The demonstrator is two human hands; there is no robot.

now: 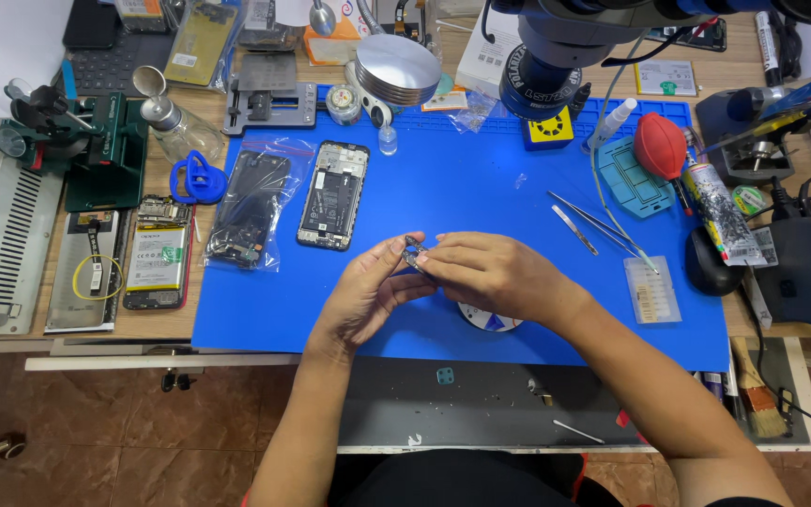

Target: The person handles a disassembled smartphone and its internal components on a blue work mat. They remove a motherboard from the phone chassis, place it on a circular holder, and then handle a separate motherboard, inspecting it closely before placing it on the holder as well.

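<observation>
Over the blue work mat (481,188), my left hand (368,293) and my right hand (490,274) meet, fingertips together. Between them they pinch a small dark phone part (413,252), mostly hidden by the fingers. A round white disc (488,321) lies on the mat under my right hand. An opened phone frame (332,195) lies face up just beyond my left hand, apart from it.
A clear bag with phone parts (251,208) and another opened phone (157,253) lie to the left. Tweezers (593,225), a small clear parts box (651,289), a red air blower (661,145) and a microscope head (556,56) are to the right and back.
</observation>
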